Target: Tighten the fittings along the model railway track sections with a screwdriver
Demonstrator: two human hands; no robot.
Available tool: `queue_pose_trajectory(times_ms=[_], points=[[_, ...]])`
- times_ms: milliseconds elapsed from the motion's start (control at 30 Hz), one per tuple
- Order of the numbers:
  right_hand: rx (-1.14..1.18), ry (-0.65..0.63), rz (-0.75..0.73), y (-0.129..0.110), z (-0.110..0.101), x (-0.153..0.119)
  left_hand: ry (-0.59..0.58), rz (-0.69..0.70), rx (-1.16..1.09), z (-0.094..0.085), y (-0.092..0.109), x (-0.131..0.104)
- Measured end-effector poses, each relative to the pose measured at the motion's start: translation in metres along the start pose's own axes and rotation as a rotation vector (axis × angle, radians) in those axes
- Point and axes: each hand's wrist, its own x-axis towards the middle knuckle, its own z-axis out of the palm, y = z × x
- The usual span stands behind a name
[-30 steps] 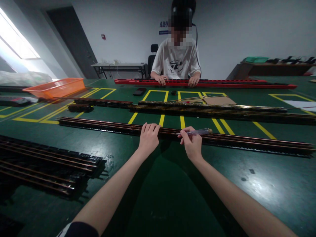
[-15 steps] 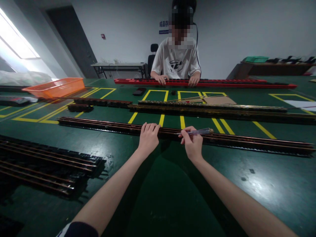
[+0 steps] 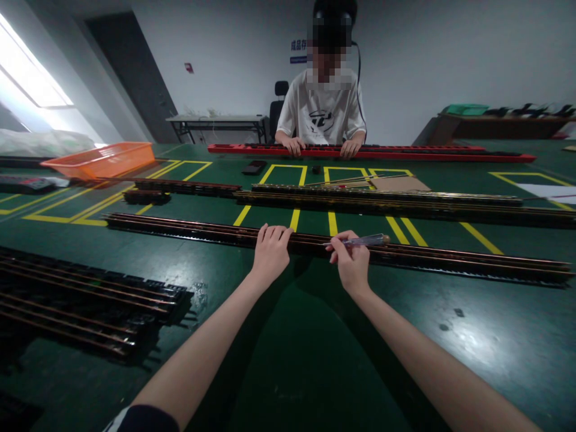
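A long black strip (image 3: 450, 257) with copper-coloured rods along it lies across the green table (image 3: 288, 372). My left hand (image 3: 271, 252) rests over the strip, its fingers wrapped round the far edge. To the right, my right hand (image 3: 351, 261) pinches a screwdriver (image 3: 366, 240) with a clear purplish handle. Its thin tip points left and lies at the strip's upper face; whether it touches is too small to tell.
Similar strips (image 3: 90, 288) are piled at the left, and more (image 3: 405, 204) lie beyond mine. An orange basket (image 3: 103, 161) stands at the back left. Opposite, a person (image 3: 321, 111) has both hands on a long red bar (image 3: 405, 154). A cardboard piece (image 3: 400, 183) lies mid-table.
The red bar and the other person's hands have shifted slightly to the left. My own hands and the screwdriver look the same.
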Motion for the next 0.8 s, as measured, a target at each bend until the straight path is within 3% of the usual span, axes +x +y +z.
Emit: queue_pose_trajectory(times_ms=[233, 800], points=[[-0.004, 0.01, -0.001, 0.0015, 0.0, 0.0002, 0.04, 0.007, 0.016, 0.0006, 0.0016, -0.0007], [-0.005, -0.009, 0.006, 0.0008, -0.0005, 0.0002, 0.013, 0.005, -0.001, -0.0017, 0.0008, -0.0009]])
